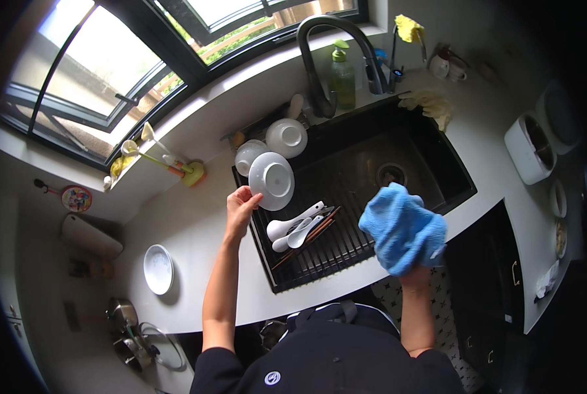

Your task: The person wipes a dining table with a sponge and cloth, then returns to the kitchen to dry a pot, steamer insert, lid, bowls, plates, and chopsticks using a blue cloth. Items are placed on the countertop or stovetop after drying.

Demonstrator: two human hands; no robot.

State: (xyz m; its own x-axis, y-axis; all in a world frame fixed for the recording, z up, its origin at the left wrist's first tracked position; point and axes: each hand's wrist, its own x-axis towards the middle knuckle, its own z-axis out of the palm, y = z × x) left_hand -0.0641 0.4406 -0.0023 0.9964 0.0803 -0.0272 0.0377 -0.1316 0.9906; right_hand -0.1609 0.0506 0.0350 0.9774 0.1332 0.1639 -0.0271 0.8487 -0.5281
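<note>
My left hand (239, 207) pinches the lower left rim of a small white plate (280, 201), whose foot ring faces me. A blue microfibre cloth (402, 227) is bunched over my right hand (415, 277), covering most of its fingers, above the sink's front edge. Behind the plate, two upturned white bowls (288, 137) (246, 156) lean at the sink's back left corner. White spoons (301, 232), a white ladle (288, 225) and brown chopsticks (318, 230) lie together on the black slatted drying rack (345, 246) over the sink.
The black sink (421, 147) has a dark pull-down faucet (318, 64) behind it, beside a green soap bottle (341, 81). Rubber gloves (434, 106) drape over its back right corner. A white bowl (158, 269) stands on the left counter; pots (128, 335) are farther left.
</note>
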